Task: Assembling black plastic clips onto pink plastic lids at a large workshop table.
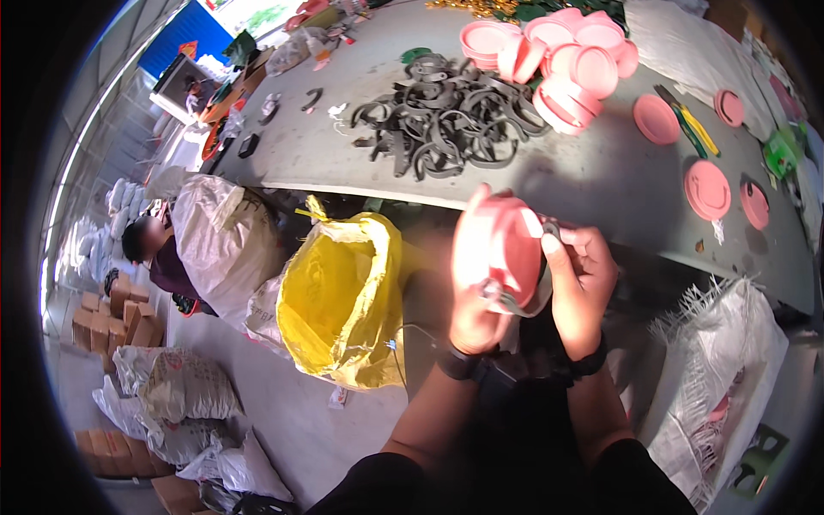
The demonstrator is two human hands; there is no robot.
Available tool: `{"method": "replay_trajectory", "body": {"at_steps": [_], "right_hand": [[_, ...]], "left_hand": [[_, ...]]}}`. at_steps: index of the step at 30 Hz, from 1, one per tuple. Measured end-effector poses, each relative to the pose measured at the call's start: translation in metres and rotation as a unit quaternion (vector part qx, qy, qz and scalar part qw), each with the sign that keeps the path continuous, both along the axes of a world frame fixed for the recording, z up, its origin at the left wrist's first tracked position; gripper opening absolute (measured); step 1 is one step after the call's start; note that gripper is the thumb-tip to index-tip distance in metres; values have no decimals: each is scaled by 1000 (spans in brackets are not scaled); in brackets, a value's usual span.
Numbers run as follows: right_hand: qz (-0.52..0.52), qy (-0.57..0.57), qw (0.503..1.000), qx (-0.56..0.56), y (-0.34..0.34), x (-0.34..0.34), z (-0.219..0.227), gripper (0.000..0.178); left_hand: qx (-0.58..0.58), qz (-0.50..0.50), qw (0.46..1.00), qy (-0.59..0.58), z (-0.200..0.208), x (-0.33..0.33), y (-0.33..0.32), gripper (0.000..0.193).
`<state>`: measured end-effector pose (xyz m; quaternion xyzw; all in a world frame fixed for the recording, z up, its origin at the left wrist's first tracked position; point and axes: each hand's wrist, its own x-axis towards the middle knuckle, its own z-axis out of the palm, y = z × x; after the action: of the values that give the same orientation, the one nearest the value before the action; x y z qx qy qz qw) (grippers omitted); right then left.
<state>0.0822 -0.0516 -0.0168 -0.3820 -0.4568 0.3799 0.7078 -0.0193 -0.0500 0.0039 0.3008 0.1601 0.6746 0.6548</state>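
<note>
My left hand (474, 319) is wrapped round a pink round plastic lid (515, 245), held tilted on edge in front of the table. A grey curved plastic strip (506, 300) lies along the lid's lower rim, and part of it is hidden behind the lid and fingers. At the lid's right side, my right hand (585, 279) pinches a dark grey end of what looks like this strip between thumb and fingers. Beyond my hands, a heap of similar grey curved strips (446, 124) lies on the table. Several pink lids (592, 73) are stacked behind the heap.
Yellow-handled pliers (697, 129) and loose pink lids (707, 190) lie on the grey table (601, 176) at right. An open yellow sack (322, 283) stands left of me, a white woven sack (717, 369) at right. Farther left, a person (172, 262) is beside a large sack (219, 236).
</note>
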Motion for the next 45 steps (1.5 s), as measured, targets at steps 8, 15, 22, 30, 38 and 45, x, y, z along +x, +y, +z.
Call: {"method": "replay_trajectory", "body": {"at_steps": [8,15,22,30,38,45], "right_hand": [[67,98,992,-38,-4,11,6,22],[66,138,987,-47,-7,10,1,21],[96,44,994,-38,-4,14,-1,28],[131,-43,989,-51,-4,-1,-8,35],[186,-85,978,-32,12,12,-38,15],[128,-131,982,-37,13,13,-28,29]], "left_hand": [[3,3,1000,-16,0,4,-5,99],[-15,2,1000,-17,-2,5,-8,99],[17,2,999,28,-6,0,2,100],[21,21,1000,1,-18,-14,-3,89],[159,62,960,224,-25,-15,9,76],[-22,3,998,51,-20,-11,6,66]]}}
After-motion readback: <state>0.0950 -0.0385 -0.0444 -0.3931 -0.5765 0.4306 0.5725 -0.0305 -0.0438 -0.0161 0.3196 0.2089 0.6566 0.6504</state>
